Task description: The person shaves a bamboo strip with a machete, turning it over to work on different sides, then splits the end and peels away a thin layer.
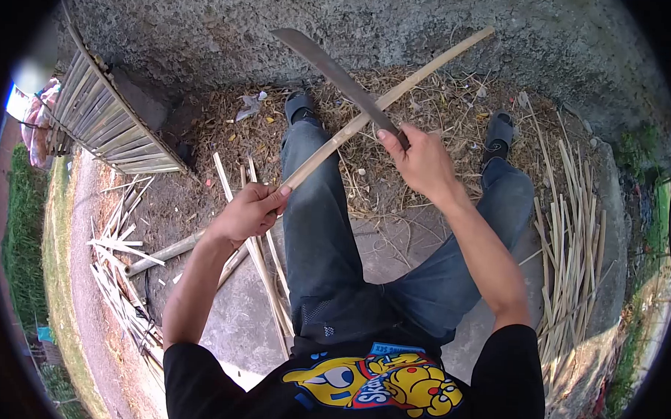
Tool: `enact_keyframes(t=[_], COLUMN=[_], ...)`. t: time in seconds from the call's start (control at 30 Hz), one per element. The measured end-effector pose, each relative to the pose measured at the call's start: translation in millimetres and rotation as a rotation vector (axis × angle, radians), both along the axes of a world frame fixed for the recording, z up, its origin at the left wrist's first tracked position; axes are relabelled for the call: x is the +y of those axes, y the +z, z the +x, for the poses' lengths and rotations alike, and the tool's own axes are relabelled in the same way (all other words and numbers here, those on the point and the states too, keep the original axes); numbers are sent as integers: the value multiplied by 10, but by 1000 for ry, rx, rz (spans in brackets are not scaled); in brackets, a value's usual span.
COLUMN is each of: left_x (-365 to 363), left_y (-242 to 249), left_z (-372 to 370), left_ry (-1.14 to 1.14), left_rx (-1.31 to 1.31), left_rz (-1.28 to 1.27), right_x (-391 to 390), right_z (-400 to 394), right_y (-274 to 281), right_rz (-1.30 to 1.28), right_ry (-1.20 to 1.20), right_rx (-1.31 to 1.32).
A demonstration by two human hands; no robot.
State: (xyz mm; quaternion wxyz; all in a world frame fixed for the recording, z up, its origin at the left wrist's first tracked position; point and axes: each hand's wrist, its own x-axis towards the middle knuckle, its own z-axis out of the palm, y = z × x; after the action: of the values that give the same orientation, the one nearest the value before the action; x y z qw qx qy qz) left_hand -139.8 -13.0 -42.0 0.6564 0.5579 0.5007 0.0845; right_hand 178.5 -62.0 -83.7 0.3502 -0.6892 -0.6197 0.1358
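My left hand (250, 212) is closed around the near end of a long bamboo strip (443, 62), which slants up and away to the right, toward the wall. In my right hand (424, 162) is the handle of a machete (322, 61). Its long dark blade points up and to the left and crosses over the strip just beyond my right fingers. The strip and blade form an X above my outstretched legs. Part of the handle is hidden inside my grip.
A rough concrete wall (335, 21) rises ahead. Split bamboo strips (570, 255) lie in a heap on the right, and more pale strips (122, 298) on the left near a round bamboo pole (168, 252). A slatted bamboo panel (106, 116) leans at the upper left. Shavings litter the ground.
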Motion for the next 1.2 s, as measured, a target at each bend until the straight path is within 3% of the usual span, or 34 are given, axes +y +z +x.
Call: enact_keyframes(t=[0.13, 0.2, 0.27, 0.3, 0.37, 0.4, 0.43, 0.5, 0.63, 0.73, 0.97, 1.03, 1.1, 1.2], left_x=[-30, -56, -174, -252, -405, -487, -549, -598, -420, -300, -320, -355, -391, -465], left_y=[6, 36, 35, -35, -128, -111, -103, -165, -236, -268, -259, -342, -374, -404], left_z=[-43, -478, -1167, -1562, -2193, -2310, -2377, -2398, -2197, -2003, -1569, -1484, -1376, -1243], left_ry=[-20, 6, 32, 65, 90, 123, 161, 226, 140, 95, 58, 12, -30, 9], left_rx=[-90, -94, -28, 45, 81, 66, 48, 15, -98, -155, -277, -377, -391, -392], left_rz=[-70, -127, -138, -133, -170, -176, -182, -166, -104, -81, -270, -400, -486, -524], right_x=[-174, 43, 249, 405, 391, 449, 472, 416, 238, 78, -85, -74, -165, -222], right_z=[-260, 216, 1056, 1669, 2364, 2760, 2821, 2742, 2169, 1686, 648, 386, 140, -158], right_y=[-44, -118, -40, -268, -321, -621, -593, -594, -304, -132, -245, -269, -108, -80], right_rz=[98, 89, -55, -46, -224, -93, -88, 282, 289, 163, 328, 391, 297, 182], right_ry=[107, -79, -343, -483, -839, -873, -859, -750, -626, -522, -141, -65, 63, 131], right_rx=[-210, -175, -110, -124, 227, 516, 513, 1130, 1165, 1046, 703, 381, 175, 12])
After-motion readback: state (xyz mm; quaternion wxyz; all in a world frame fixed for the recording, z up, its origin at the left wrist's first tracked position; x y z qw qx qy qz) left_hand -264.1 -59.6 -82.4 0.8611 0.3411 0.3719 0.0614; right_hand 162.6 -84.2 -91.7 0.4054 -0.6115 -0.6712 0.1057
